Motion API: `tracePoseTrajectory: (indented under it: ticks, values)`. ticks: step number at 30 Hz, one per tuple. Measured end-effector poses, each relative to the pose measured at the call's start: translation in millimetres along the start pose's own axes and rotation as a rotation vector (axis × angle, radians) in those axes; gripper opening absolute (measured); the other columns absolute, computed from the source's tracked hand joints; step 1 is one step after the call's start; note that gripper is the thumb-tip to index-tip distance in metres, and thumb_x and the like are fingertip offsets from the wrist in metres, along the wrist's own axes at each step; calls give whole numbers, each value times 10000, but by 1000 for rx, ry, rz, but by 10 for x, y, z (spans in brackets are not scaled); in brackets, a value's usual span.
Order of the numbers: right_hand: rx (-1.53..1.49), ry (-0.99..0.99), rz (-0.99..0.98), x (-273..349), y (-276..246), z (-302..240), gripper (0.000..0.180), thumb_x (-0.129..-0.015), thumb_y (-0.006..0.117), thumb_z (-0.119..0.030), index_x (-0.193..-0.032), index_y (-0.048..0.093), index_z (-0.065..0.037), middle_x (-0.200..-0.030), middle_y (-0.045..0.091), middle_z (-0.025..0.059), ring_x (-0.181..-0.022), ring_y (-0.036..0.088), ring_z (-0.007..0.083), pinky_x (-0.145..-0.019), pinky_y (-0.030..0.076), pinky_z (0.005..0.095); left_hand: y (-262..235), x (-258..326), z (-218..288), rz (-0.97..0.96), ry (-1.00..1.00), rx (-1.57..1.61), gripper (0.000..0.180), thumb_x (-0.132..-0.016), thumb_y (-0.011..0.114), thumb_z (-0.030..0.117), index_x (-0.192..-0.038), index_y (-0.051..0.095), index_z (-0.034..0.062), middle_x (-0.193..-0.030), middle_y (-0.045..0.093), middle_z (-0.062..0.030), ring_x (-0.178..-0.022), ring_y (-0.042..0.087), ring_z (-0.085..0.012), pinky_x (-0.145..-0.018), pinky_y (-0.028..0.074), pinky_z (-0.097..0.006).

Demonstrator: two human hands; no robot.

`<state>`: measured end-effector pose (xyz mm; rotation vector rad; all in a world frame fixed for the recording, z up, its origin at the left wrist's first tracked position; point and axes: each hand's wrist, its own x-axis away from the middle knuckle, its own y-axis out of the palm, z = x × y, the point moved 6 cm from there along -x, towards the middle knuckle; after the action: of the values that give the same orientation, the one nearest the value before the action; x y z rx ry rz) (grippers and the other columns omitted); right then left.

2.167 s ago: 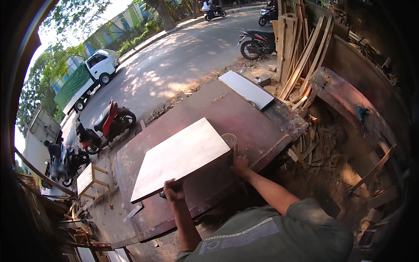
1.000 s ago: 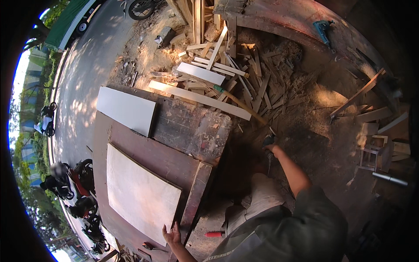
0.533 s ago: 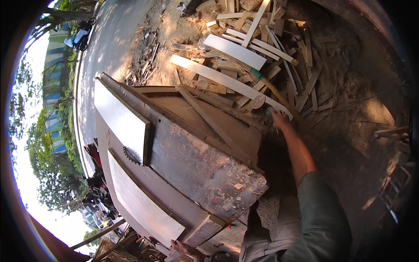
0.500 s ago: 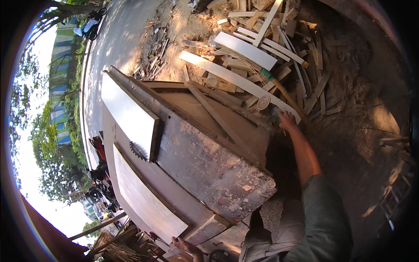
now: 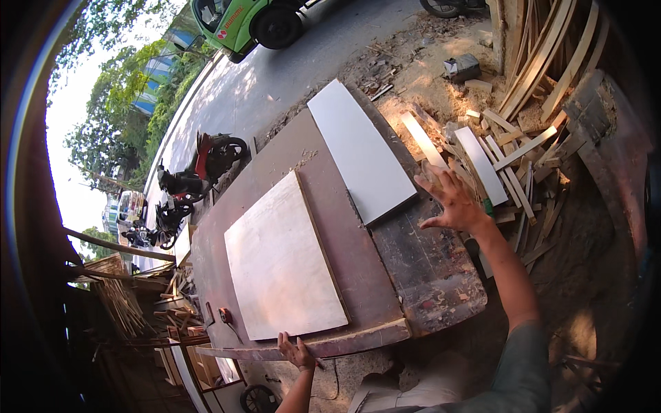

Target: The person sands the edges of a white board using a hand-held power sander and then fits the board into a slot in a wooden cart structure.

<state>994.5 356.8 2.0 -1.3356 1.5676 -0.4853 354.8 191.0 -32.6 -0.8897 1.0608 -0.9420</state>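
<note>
Grasping nothing that we can see, our right hand (image 5: 454, 199) has its fingers spread and released, right of the centre of the frame. It is near the lower right corner of the white board (image 5: 361, 151); whether a fingertip touches that corner, we cannot tell. Our left hand (image 5: 297, 352), at the lower middle of the frame, lays its fingertips on the near edge of the pale panel (image 5: 282, 261). Its thumb is not clear to us, so we cannot say if it pinches this edge or only rests there.

We find the pale panel flat on the reddish-brown table (image 5: 344, 241), left of the centre of the frame, with its near edge just beside the front rail (image 5: 372, 337). The white board lies higher in the frame, apart from the panel.

To work well at this point, we judge that the left hand should press lightly and evenly, because a push from one corner would probably turn the panel. We should hold the right palm low and use the whole length of the fingers, so that any contact with the white board is broad and does not tip it. Some wood shavings (image 5: 303, 160) lie close to the far corner of the panel; they could scratch or lift a sheet, so sweeping them away seems wise. We also mind the small orange-and-black tool (image 5: 225, 315), at the lower left, which a sliding panel could knock.
</note>
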Motion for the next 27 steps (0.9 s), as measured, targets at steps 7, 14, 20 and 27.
tracePoseTrajectory:
  ticks: [7,14,20,27]
  values:
    - [65,166,-315,-885,427,-36,792,-776,821,-429,-1492,515,-285,-1505,450,227,-1388,453,367,-1118,419,459,-173,34,28,-17,-51,-31,570,-922,585,337,-1405,510,42,-1513,422,-194,-1406,369,-378,-1163,233,-532]
    - [-437,603,-3,-1109,445,408,770,-776,839,-265,-1425,515,-6,-1247,653,241,-1160,642,359,-998,484,396,-154,32,-6,8,-52,-29,605,-881,610,362,-1407,510,80,-1506,435,-164,-1430,353,-365,-1173,215,-560]
    - [-582,879,-126,-549,308,899,463,-806,831,-211,-1141,672,67,-982,731,142,-852,694,203,-759,535,353,-200,55,-154,23,-44,-37,639,-853,632,381,-1399,516,69,-1500,432,-186,-1432,347,-376,-1190,191,-575]
    - [174,1089,359,2018,-933,1583,698,-824,812,-230,-1394,500,26,-1297,603,297,-1152,631,361,-989,483,438,-267,-65,-94,12,0,40,646,-834,668,368,-1386,521,67,-1511,405,-208,-1440,320,-397,-1189,167,-608]
